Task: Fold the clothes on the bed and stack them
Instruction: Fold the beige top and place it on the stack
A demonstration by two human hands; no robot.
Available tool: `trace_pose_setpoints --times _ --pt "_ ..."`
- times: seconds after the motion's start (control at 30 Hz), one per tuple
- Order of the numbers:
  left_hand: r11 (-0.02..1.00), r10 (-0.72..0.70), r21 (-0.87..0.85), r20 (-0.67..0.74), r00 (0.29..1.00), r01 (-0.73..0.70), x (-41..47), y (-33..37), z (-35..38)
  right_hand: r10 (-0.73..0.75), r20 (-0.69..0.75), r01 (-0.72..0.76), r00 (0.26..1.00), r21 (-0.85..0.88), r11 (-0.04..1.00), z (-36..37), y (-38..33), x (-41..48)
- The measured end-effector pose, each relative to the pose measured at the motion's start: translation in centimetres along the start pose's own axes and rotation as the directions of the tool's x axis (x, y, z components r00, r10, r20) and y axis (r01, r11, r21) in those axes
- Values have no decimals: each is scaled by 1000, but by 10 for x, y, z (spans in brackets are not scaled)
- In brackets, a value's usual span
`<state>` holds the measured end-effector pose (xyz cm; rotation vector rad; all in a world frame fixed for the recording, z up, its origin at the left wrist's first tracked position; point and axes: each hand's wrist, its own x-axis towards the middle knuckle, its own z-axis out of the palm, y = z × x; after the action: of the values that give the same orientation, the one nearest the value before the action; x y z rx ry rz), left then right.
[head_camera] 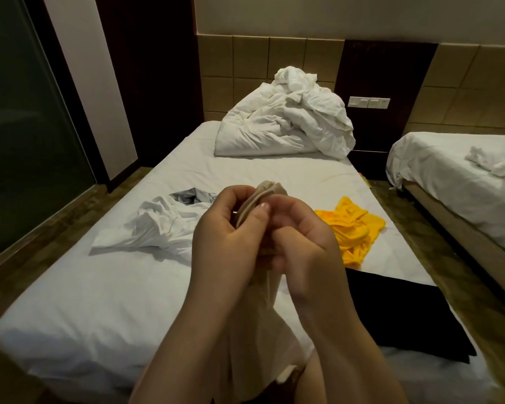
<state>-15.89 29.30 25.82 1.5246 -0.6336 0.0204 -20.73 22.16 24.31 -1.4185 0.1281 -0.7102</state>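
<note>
The left hand (228, 237) and right hand (306, 243) hold the beige garment (263, 330) above the bed (99, 301), each grip pinching its gathered top edge. Likely early on: only the black piece (391, 310), near right, looks folded. The yellow top (350, 228) and white shirt (158, 225) lie crumpled.

The beige garment (263, 330) is a plain tan-beige. The crumpled garment (158, 225) is white, and the cloth (191, 196) behind it is grey and white. The yellow garment (350, 228) is bright and solid, with folds shaded orange. The folded garment (397, 310) is solid black. The bed sheet (99, 301) and duvet (283, 123) are white, and the wall tiles (251, 62) are tan.
</note>
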Motion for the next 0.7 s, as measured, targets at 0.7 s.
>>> trace_pose_setpoints --times 0.7 --pt "974 53 -225 195 979 -8 -8 27 -22 -222 114 244 968 -246 938 -23 -15 10"
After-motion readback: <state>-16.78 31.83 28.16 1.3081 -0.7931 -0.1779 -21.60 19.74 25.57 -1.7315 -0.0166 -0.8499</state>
